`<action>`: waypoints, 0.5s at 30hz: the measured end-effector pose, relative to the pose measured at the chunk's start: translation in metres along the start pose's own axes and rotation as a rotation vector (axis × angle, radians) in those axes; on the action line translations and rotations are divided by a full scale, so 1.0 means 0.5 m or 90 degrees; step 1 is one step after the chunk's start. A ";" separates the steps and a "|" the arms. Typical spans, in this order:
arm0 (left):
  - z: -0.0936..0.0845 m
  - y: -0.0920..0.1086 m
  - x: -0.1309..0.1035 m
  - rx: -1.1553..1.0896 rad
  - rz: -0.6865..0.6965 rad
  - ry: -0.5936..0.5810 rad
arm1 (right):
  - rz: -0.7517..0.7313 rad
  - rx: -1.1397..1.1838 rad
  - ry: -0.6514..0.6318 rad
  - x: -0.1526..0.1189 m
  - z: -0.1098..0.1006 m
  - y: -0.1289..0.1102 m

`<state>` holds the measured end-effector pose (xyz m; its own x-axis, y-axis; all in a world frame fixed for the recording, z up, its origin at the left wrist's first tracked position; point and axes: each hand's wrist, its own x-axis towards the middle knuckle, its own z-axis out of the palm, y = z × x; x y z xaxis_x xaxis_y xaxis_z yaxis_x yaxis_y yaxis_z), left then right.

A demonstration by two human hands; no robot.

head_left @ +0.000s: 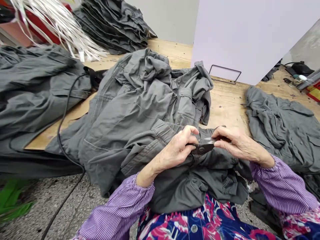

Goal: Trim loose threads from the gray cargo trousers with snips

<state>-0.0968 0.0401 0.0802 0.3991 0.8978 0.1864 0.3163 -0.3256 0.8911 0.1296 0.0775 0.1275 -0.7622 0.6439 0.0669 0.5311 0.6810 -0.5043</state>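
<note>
A dark grey garment (135,100) lies bunched over the table edge and hangs down in front of me. My left hand (176,148) pinches a dark waistband edge of it, beside a round button or snap. Close on the right, my right hand (232,143) has its fingers closed round a small pointed metal tool (210,140), with the tip pointing left toward my left hand. Most of the tool is hidden by the fingers.
More grey garments lie left (37,86) and right (287,123). A folded grey stack (112,25) and white strips (57,23) are at the back left. A pale panel (240,36) stands behind the wooden table (225,106). A black cable (61,123) hangs left.
</note>
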 end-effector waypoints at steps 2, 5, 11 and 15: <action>0.002 -0.002 0.000 0.019 -0.004 -0.007 | -0.002 0.010 -0.047 0.004 -0.003 0.005; 0.006 -0.004 -0.002 0.040 0.003 -0.016 | -0.005 0.026 -0.098 0.010 0.001 0.010; 0.012 -0.009 -0.003 0.045 0.018 -0.022 | 0.000 0.106 -0.134 0.018 0.005 0.015; 0.015 -0.011 -0.003 0.030 0.013 -0.001 | -0.006 0.143 -0.132 0.021 0.014 0.016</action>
<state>-0.0923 0.0384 0.0720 0.4075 0.8902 0.2035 0.3479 -0.3574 0.8668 0.1232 0.0871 0.1182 -0.8381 0.5374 -0.0941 0.4469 0.5774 -0.6833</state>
